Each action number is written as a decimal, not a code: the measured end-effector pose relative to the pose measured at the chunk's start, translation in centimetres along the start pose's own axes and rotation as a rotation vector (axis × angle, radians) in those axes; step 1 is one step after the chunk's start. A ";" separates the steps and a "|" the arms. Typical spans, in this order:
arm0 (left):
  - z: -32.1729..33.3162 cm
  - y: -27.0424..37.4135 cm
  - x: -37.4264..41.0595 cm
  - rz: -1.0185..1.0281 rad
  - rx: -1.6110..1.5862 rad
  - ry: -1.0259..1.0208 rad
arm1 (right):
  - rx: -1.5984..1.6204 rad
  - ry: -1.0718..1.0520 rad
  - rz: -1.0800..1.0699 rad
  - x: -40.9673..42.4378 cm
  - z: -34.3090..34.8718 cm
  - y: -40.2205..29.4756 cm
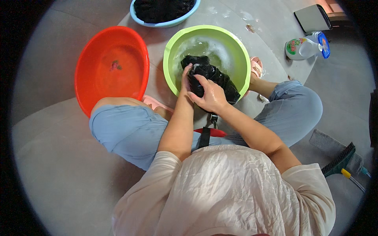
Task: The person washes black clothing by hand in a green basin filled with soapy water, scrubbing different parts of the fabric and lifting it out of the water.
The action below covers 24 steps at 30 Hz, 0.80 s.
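A bundled wet black garment [226, 85] hangs over the near side of a green plastic basin [245, 63], which holds sudsy water [217, 47]. My left hand [186, 79] grips the cloth from its left side, with most of the fingers hidden under or behind it. On top, my right hand [211, 93] clasps the same cloth with bent fingers, its thumb close to my left wrist. Some white foam clings to the black fabric near my left fingertips. One end of the bundle drapes towards the basin's right rim.
An orange-red basin [97, 73] stands to the left against my knee. Beyond is a light-blue basin [165, 23] heaped with black fabric [164, 10]. At right are a detergent jug [298, 48], a grey bin [311, 19] and a green-headed floor brush [339, 160].
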<state>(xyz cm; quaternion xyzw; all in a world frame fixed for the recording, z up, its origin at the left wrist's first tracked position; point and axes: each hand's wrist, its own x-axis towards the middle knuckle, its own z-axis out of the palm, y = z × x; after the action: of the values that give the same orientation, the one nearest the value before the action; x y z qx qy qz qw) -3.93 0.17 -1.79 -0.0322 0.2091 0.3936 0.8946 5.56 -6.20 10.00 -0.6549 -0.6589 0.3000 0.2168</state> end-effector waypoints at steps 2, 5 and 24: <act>-4.2 -1.2 1.7 0.105 0.020 -0.025 | -0.042 -0.036 0.035 0.7 -0.4 -0.7; -2.0 -2.7 1.7 0.105 0.091 0.359 | -0.070 -0.056 0.206 4.6 -1.7 0.9; -3.3 -3.3 1.8 -0.336 2.180 0.628 | -0.323 -0.438 0.159 6.3 5.6 12.5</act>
<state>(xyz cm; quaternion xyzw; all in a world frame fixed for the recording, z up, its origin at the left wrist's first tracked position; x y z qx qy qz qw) -1.65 -1.60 -5.83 0.6355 0.6461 -0.1468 0.3964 10.64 -1.01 -3.27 -0.6502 -0.6759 0.3414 -0.0620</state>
